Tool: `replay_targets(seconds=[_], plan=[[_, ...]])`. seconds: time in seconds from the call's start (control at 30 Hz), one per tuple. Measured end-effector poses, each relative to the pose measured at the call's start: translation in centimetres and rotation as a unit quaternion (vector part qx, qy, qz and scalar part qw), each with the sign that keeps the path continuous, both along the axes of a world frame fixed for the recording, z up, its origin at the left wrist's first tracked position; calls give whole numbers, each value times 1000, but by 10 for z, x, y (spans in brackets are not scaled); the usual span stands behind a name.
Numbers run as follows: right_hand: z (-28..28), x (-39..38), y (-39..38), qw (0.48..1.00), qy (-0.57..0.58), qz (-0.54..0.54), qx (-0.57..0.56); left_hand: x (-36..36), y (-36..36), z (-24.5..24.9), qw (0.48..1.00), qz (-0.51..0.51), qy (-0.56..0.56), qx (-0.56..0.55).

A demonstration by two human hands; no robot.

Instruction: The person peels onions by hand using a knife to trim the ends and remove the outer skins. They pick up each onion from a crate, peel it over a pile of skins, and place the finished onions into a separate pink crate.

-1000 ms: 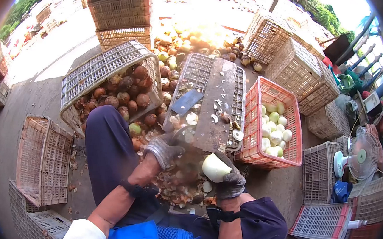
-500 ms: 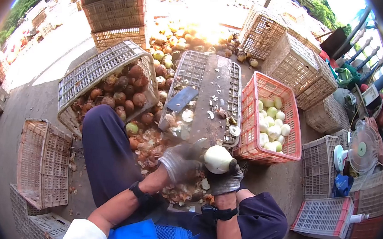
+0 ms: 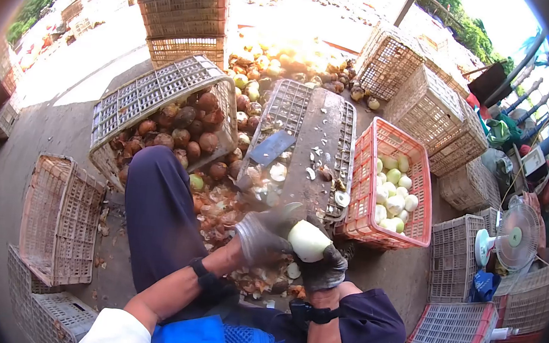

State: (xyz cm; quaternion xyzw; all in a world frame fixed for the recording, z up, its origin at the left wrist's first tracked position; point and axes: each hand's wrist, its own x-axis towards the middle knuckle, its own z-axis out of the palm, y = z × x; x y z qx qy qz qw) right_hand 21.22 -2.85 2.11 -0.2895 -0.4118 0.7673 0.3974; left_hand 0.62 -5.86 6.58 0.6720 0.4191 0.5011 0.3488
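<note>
My right hand (image 3: 326,270), in a dark-palmed grey glove, is wrapped round a peeled white onion (image 3: 308,241) in front of my lap. Beside it, my gloved left hand (image 3: 260,239) is closed and smeared by motion. A short knife blade (image 3: 292,208) sticks out above its fingers; the handle is hidden in the glove. Peeled onions (image 3: 394,195) lie in a red crate (image 3: 362,231) to the right. Onions in brown skins (image 3: 193,124) spill from a tipped crate (image 3: 157,87) on the left. Loose skins (image 3: 215,209) cover the floor between my legs.
A dirty wooden board (image 3: 318,133) lies on an upturned crate (image 3: 345,152) ahead, with a flat blue-grey piece (image 3: 272,147) and scraps. Stacked crates (image 3: 182,14) rise at the back left, more crates (image 3: 426,107) at the right. A fan (image 3: 515,236) stands far right.
The onion in my right hand has tilted and sits slightly lower. My left hand stays close to it with the knife. The whole view has shifted a little.
</note>
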Motion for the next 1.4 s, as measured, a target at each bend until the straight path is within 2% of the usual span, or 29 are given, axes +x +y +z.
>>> replay_targets(seconds=[0.03, 0.1, 0.17, 0.27, 0.37, 0.47, 0.57, 0.63, 0.67, 0.73, 0.77, 0.87, 0.97, 1.07, 1.17, 1.3, 1.4], plan=[[14, -8, -1, 974, 184, 9, -131, -2, -2, 4, 1000, -4, -10, -2], [10, -9, -1, 977, 160, -24, -140, -3, -3, 3, 992, -17, -106, -68], [8, -9, 0, 980, 134, -35, -142, -3, -4, -10, 942, -33, -272, -194], [6, -7, 7, 983, 113, -27, -143, -1, -6, 11, 903, -15, -361, -231], [-2, -7, 10, 983, 109, -43, -143, 0, -2, 2, 926, 9, -307, -221], [20, -8, 7, 990, 70, -56, -111, -3, 3, -18, 961, 26, -197, -194], [26, -5, 8, 994, 57, -46, -75, 5, 3, 11, 991, 52, -30, -119], [21, -6, 8, 998, 44, -37, -16, 9, 4, 2, 992, 92, 86, -15], [16, -6, 8, 998, 42, -39, -23, 11, 4, -1, 983, 111, 143, 38], [6, -7, 7, 998, 39, -46, -35, 13, 5, 11, 981, 97, 169, 23], [3, -5, 7, 992, 88, -46, -76, 15, 5, 17, 979, 91, 181, 17], [1, 0, 7, 965, 195, -53, -168, 12, -3, 21, 980, 114, 125, -107], [3, 3, 5, 940, 256, -83, -211, 7, -7, 21, 968, 111, 215, -62], [7, 0, 3, 914, 282, -121, -265, 19, -10, -9, 958, 119, 262, 1], [-6, 7, 3, 900, 327, -82, -275, 32, -13, -34, 947, 135, 286, 59], [0, 5, -1, 907, 306, -92, -275, 34, -7, -43, 924, 131, 357, 42], [9, -1, -4, 906, 303, -105, -276, 35, -7, -55, 922, 154, 345, 87]])
